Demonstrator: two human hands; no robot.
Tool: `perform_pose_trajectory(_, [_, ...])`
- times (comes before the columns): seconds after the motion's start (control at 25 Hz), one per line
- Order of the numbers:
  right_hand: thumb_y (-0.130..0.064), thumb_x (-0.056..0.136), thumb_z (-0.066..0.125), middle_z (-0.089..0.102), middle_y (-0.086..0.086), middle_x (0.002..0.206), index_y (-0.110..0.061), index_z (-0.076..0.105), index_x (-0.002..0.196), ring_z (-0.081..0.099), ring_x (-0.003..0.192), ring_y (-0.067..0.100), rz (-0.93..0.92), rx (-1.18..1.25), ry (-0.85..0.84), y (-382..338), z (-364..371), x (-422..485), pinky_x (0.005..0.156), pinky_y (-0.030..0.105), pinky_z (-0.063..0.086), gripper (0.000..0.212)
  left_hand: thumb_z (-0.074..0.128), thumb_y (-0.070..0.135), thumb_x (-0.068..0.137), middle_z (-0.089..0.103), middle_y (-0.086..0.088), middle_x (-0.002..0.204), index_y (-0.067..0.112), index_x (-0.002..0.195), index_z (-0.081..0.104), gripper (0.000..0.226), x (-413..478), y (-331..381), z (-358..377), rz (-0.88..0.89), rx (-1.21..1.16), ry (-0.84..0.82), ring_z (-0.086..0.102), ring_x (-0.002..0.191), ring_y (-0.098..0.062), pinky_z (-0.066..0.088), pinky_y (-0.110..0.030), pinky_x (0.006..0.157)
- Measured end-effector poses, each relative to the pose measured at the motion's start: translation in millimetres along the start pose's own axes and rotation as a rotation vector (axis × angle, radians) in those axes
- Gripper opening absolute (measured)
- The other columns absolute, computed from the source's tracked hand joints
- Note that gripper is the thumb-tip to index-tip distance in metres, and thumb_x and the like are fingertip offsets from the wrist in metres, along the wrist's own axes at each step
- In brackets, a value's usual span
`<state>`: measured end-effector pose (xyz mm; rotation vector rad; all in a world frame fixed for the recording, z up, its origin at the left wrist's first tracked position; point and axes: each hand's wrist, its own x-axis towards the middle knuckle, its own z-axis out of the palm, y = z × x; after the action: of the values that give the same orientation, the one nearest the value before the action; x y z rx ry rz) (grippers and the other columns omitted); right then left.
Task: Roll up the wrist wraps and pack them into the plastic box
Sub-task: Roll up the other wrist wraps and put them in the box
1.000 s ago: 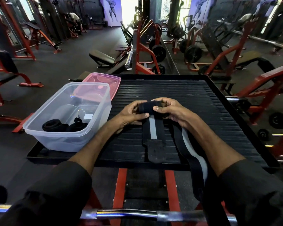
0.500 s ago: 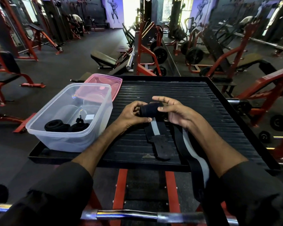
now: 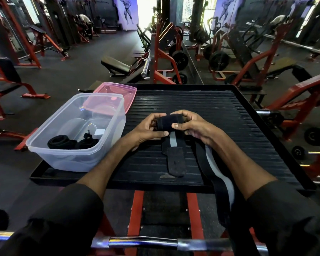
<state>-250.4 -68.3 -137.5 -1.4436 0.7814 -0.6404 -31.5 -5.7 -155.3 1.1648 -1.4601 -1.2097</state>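
- Wrist wraps [image 3: 174, 159] are found in three places on the black ribbed platform [image 3: 238, 115]: in the box, in the hands, and lying loose.
- The plastic box [image 3: 50, 154] is set at the left edge of the platform, near the near left corner. It is open at the top.
- A pink lid [image 3: 118, 88] is laid behind the box, at the far left corner. The box is not yet closed.
- One long wrap [image 3: 211, 174] is not rolled at all. It is stretched out from under the right arm and hung over the near edge of the platform. It looks like the last one to be done.
- The half-rolled wrap [image 3: 169, 122] is held up in the middle of the platform. Its flat tail is left lying on the platform, pointed at the near edge. Roughly half of it looks wound up.
- The left hand [image 3: 148, 128] is curled round the left end of the roll, with the thumb tucked under it.
- The right hand [image 3: 192, 124] is curled over the right end, with the thumb pressed on the front of the roll. So the roll is gripped from both sides.
- Two rolled wraps [image 3: 62, 144], as far as can be told, are already put in the bottom of the box, side by side at its near end.
- About half the job is judged done: one roll is to be finished, one is to be started, and both are to be packed.
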Motion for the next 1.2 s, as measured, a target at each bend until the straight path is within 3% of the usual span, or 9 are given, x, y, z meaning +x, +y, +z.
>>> perform_pose_trajectory(0.16, [0.022, 0.073, 0.069, 0.069, 0.011, 0.113, -0.016, 0.068, 0.115, 0.067, 0.102, 0.022, -0.029, 0.007, -0.009, 2.3, 1.6, 2.4, 0.093, 0.037, 0.055, 0.056, 0.071, 0.010, 0.090, 0.066, -0.008, 0.129, 0.021, 0.134, 0.052, 0.048, -2.9, 1.2, -5.9, -0.122, -0.131, -0.079, 0.064, 0.120, -0.019, 0.054, -0.038, 0.100])
perform_pose_trajectory(0.28, [0.034, 0.066, 0.059, 0.066, 0.013, 0.113, -0.016, 0.068, 0.104, 0.069, 0.097, 0.023, -0.048, 0.042, -0.024, 2.0, 5.0, 1.0, 0.075, 0.029, 0.061, 0.063, 0.077, 0.010, 0.085, 0.066, -0.008, 0.126, 0.012, 0.133, 0.055, 0.053, -5.0, 1.4, -3.5, -0.126, -0.065, -0.054, 0.065, 0.114, -0.015, 0.055, -0.032, 0.095])
perform_pose_trajectory(0.4, [0.037, 0.059, 0.053, 0.066, 0.022, 0.129, -0.016, 0.068, 0.094, 0.067, 0.112, 0.035, -0.081, 0.029, -0.008, 2.1, 8.6, 1.5, 0.061, 0.029, 0.061, 0.065, 0.084, 0.013, 0.078, 0.069, -0.006, 0.115, 0.003, 0.126, 0.061, 0.054, -4.5, -0.7, 0.6, -0.097, 0.093, -0.059, 0.065, 0.105, -0.010, 0.051, -0.027, 0.093])
perform_pose_trajectory(0.52, [0.038, 0.059, 0.048, 0.065, 0.022, 0.131, -0.013, 0.066, 0.095, 0.064, 0.115, 0.032, -0.127, -0.010, 0.004, 2.2, 13.0, 0.7, 0.055, 0.027, 0.058, 0.065, 0.088, 0.012, 0.072, 0.070, -0.004, 0.103, 0.002, 0.116, 0.066, 0.051, -1.6, -2.7, 3.8, -0.035, 0.179, 0.021, 0.065, 0.096, -0.009, 0.049, -0.027, 0.089])
perform_pose_trajectory(0.64, [0.034, 0.064, 0.053, 0.067, 0.016, 0.128, -0.014, 0.067, 0.107, 0.062, 0.117, 0.029, -0.094, 0.077, -0.067, 1.6, 6.7, 1.7, 0.068, 0.029, 0.059, 0.066, 0.090, 0.013, 0.070, 0.073, -0.006, 0.104, 0.006, 0.115, 0.068, 0.051, -3.1, -3.3, 2.5, 0.037, 0.187, 0.075, 0.067, 0.095, -0.011, 0.052, -0.028, 0.088])
perform_pose_trajectory(0.76, [0.008, 0.077, 0.068, 0.067, 0.010, 0.131, -0.019, 0.067, 0.120, 0.062, 0.117, 0.027, -0.010, 0.221, -0.143, -2.2, -3.5, 0.9, 0.088, 0.039, 0.052, 0.051, 0.090, 0.010, 0.070, 0.073, 0.005, 0.102, 0.016, 0.113, 0.069, 0.048, -3.4, -2.9, 1.0, 0.093, 0.205, 0.085, 0.068, 0.095, -0.006, 0.052, -0.022, 0.088])
perform_pose_trajectory(0.96, [-0.027, 0.079, 0.075, 0.073, 0.003, 0.112, -0.020, 0.066, 0.119, 0.068, 0.106, 0.019, 0.111, 0.113, -0.083, -4.8, 2.5, 1.1, 0.093, 0.038, 0.053, 0.041, 0.093, 0.017, 0.065, 0.071, 0.013, 0.106, 0.029, 0.111, 0.066, 0.054, -3.5, -1.7, -0.9, 0.195, 0.345, 0.105, 0.065, 0.100, 0.003, 0.050, -0.017, 0.088])
perform_pose_trajectory(1.04, [-0.028, 0.081, 0.076, 0.072, 0.003, 0.112, -0.021, 0.067, 0.118, 0.068, 0.106, 0.017, 0.112, 0.040, -0.121, -2.7, 2.2, 0.9, 0.094, 0.037, 0.052, 0.038, 0.092, 0.011, 0.067, 0.067, 0.018, 0.111, 0.026, 0.114, 0.064, 0.057, -5.7, 1.4, -1.0, 0.222, 0.374, 0.122, 0.061, 0.103, 0.011, 0.049, -0.011, 0.084])
perform_pose_trajectory(1.2, [-0.009, 0.079, 0.083, 0.068, 0.005, 0.106, -0.022, 0.067, 0.116, 0.068, 0.095, 0.016, 0.042, 0.018, -0.025, -0.8, 2.2, 0.6, 0.086, 0.035, 0.053, 0.043, 0.086, 0.001, 0.071, 0.064, 0.015, 0.122, 0.024, 0.126, 0.061, 0.065, -2.9, 0.8, -2.7, 0.164, 0.277, 0.084, 0.059, 0.117, 0.002, 0.052, -0.019, 0.094])
